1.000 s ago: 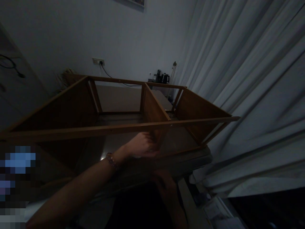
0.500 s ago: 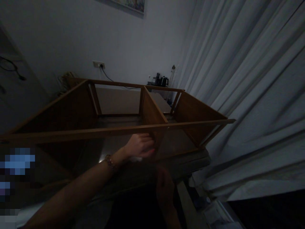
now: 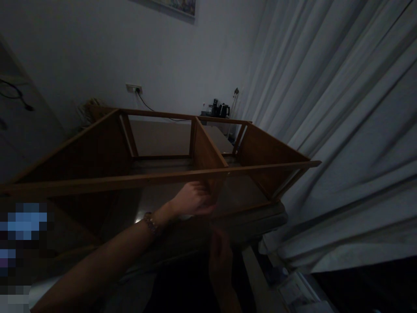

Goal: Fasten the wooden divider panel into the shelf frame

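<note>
Dim room, and my left hand (image 3: 193, 199) grips the middle board (image 3: 208, 152) of the wooden frame (image 3: 97, 150), so I should hold it steady (my right hand (image 3: 220, 256) is too dark to tell).

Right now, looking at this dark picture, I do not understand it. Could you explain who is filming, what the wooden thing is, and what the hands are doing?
No machine is here. A person wears a camera on the head, so you look forward and down along their own arms. The left hand, with a bracelet on the wrist, reaches under the front rail of a wooden shelf frame and touches the middle divider. Something pale shows under the palm; I cannot tell what. The right hand hangs lower, in shadow, apparently holding nothing. The frame lies on a table. Behind are a wall socket, a kettle and, to the right, curtains.
</note>
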A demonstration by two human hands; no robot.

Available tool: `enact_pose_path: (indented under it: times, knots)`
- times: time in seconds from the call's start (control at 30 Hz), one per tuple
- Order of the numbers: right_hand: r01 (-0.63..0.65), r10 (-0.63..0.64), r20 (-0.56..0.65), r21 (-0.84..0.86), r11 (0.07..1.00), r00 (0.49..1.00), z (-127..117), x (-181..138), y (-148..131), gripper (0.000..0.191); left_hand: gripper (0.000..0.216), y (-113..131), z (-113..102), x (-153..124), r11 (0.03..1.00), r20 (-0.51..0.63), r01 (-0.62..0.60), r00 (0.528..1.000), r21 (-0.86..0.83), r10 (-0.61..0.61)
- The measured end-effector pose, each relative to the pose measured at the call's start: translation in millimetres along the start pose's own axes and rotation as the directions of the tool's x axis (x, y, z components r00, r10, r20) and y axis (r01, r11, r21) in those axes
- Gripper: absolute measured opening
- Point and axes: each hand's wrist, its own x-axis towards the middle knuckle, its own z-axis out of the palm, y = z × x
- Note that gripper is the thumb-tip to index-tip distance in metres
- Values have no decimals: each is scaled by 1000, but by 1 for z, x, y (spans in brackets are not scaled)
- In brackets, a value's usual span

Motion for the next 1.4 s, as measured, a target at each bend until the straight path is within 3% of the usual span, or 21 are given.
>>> enact_pose_path:
  times: [0.13,0.23,0.37,0.47,0.63,0.9,1.07,1.2,1.4]
  knots:
    - [246,-234,122,-94,965,964,-8,4,11,21,36,-1,3,-2,1000,-2,-21,1000,-4,21]
    - [257,-238,144,-130,958,961,-13,9,11,22,37,0,4,-2,1000,-11,-16,1000,-13,16]
    - [-12,18,117,-49,999,993,-12,9,-5,30,37,2,2,-1,1000,-1,-6,1000,-27,6]
    - [-241,221,152,129,962,963,-5,7,-19,35,36,3,3,0,999,-3,-30,1000,-27,30]
    - [-332,309,125,259,907,943,0,8,-25,31,38,3,5,0,998,16,-44,999,-43,45]
    - [-121,121,22,33,992,992,-9,7,-7,18,38,4,2,1,998,46,-41,998,-54,44]
    - [64,-58,140,-37,997,988,-18,10,5,12,37,3,4,1,998,54,-44,997,-45,46]
    - [241,-226,270,-23,970,936,-27,14,14,16,38,3,5,2,998,39,-51,998,-38,53]
    - [248,-226,278,-47,968,934,-25,15,15,13,40,3,8,1,998,60,-32,998,-63,36]
